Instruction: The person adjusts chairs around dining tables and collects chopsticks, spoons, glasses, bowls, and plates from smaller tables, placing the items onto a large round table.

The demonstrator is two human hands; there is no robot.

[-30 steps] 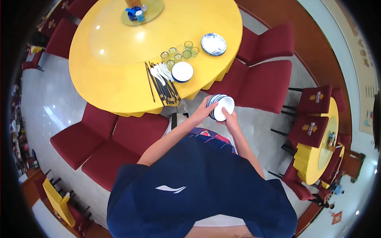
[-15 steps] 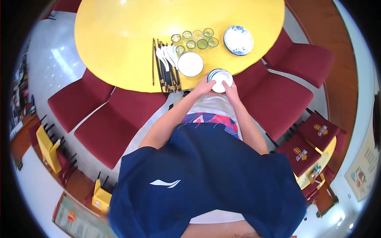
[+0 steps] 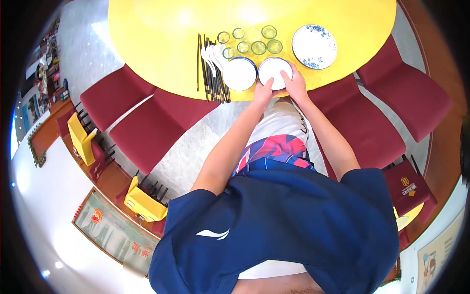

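A stack of small white bowls [image 3: 274,70] is gripped from both sides at the table's near edge. My left hand [image 3: 264,91] is closed on its near left side, thumb on top. My right hand [image 3: 295,85] wraps round its right side, its thumb also on the white surface. Just left of it stands another white bowl stack [image 3: 239,74] with a blue rim. I cannot tell whether the held bowls rest on the yellow table [image 3: 161,54] or hang just above it.
White spoons [image 3: 211,56] lie over black chopsticks [image 3: 201,78] on the left. Several green-tinted glasses [image 3: 258,47] stand behind the bowls. Blue-patterned plates [image 3: 314,46] are stacked on the right. Dark red chairs [image 3: 152,130] line both sides of the near edge.
Both hands have carried the bowl stack forward, from in front of my body up beside the other bowls. The stack was tilted, showing blue-striped sides; now it looks more level.
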